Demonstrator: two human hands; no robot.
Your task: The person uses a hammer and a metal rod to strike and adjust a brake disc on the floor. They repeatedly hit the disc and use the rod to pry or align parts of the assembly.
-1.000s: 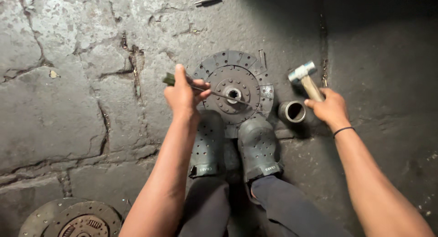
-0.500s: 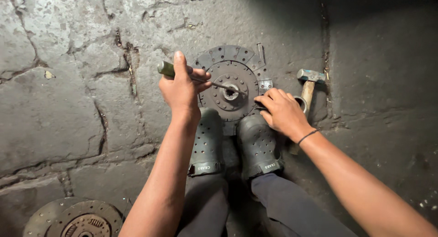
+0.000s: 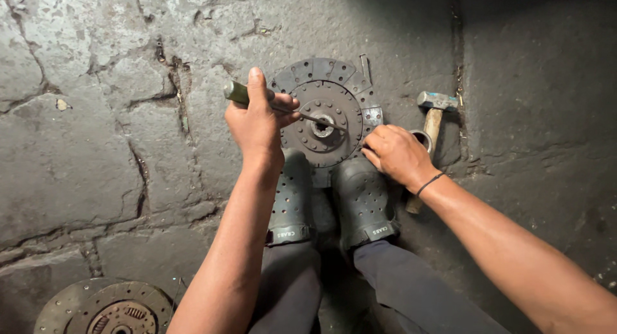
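Note:
A round grey clutch disc [image 3: 324, 109] lies flat on the stone floor in front of my two dark perforated shoes [image 3: 328, 196]. My left hand [image 3: 257, 122] is shut on a green-handled screwdriver [image 3: 239, 93], whose shaft slants down to the disc's centre hub. My right hand [image 3: 395, 155] rests at the disc's right edge, fingers curled; I cannot see anything held in it. A hammer [image 3: 430, 122] with a wooden handle lies on the floor just right of that hand.
A short metal ring or sleeve [image 3: 421, 138] sits beside the hammer. A second clutch disc [image 3: 106, 305] lies at the bottom left. The cracked stone floor [image 3: 90, 135] spreads to the left; a dark wall or slab [image 3: 540, 83] stands to the right.
My right hand let go of the hammer, which now lies on the floor, and moved left to the disc's right edge. My left hand kept the screwdriver on the hub.

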